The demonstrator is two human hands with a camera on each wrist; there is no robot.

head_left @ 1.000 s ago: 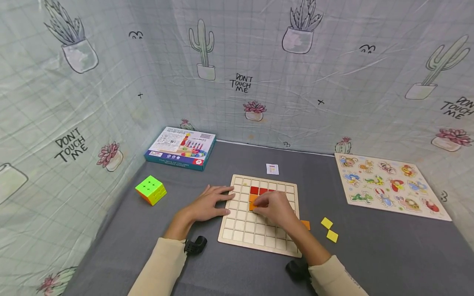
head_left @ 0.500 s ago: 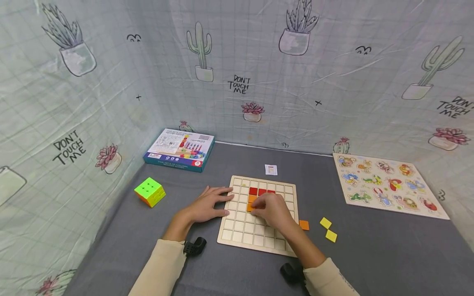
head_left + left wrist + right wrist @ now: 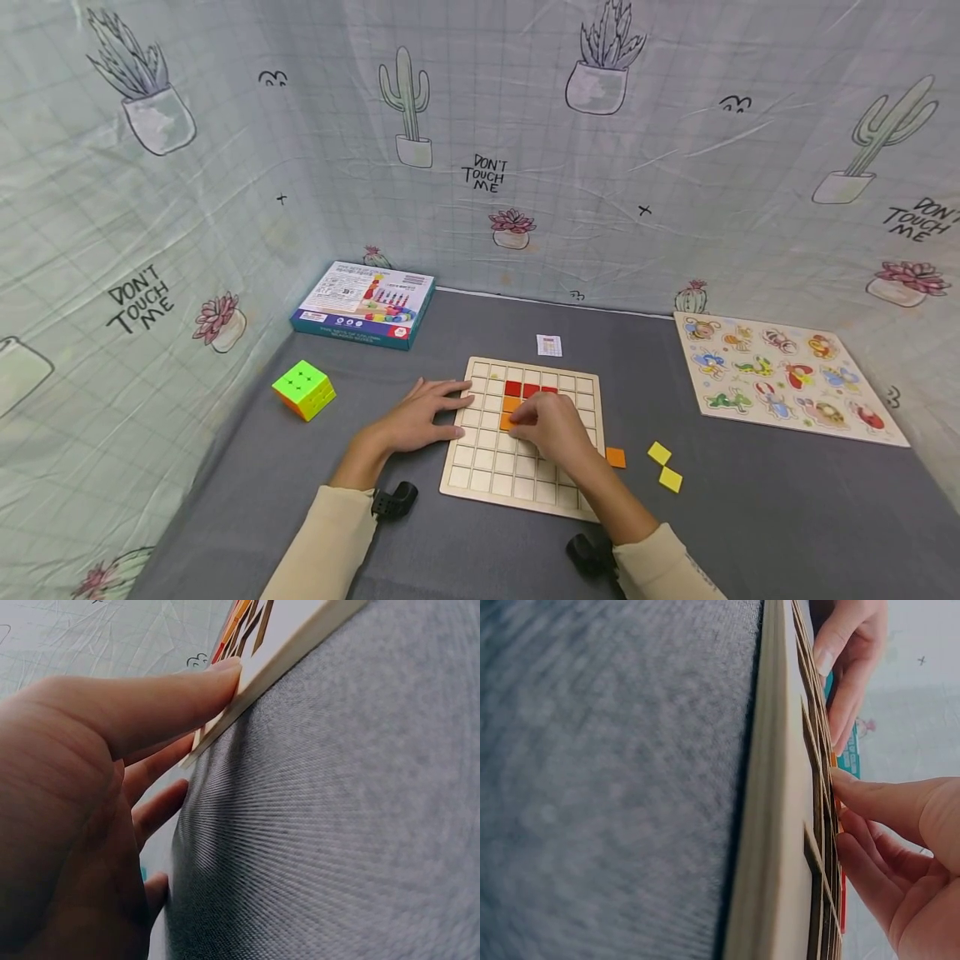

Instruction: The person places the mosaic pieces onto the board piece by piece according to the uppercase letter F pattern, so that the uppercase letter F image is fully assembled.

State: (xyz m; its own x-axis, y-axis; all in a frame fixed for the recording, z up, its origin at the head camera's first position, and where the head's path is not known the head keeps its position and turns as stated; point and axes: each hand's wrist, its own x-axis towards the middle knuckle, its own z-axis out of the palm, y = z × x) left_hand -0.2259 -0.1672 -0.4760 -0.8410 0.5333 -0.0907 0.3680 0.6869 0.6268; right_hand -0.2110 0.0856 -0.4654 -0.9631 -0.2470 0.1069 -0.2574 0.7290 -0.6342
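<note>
A wooden grid board (image 3: 480,479) lies on the grey cloth, with a row of red tiles (image 3: 513,388) and an orange tile (image 3: 512,404) below it in its cells. Bent over the middle of the board, my right hand (image 3: 557,427) pinches another orange tile (image 3: 506,422) at a cell just under that one; the hand covers the cells to the right. My left hand (image 3: 420,415) rests at the board's left edge with fingers spread. In the left wrist view its thumb (image 3: 217,686) lies on the board's rim. A loose orange tile (image 3: 615,457) lies by the right edge.
Two yellow tiles (image 3: 665,467) lie right of the board. Behind it is a small printed card (image 3: 549,345). A puzzle cube (image 3: 303,389) and a flat box (image 3: 360,304) stand at left; an insect puzzle board (image 3: 795,377) lies at far right. Printed curtains enclose the back and sides.
The right hand has shifted very slightly left at the same orange tile, and the loose orange tile shows more fully beside the wrist. The left hand keeps its place.
</note>
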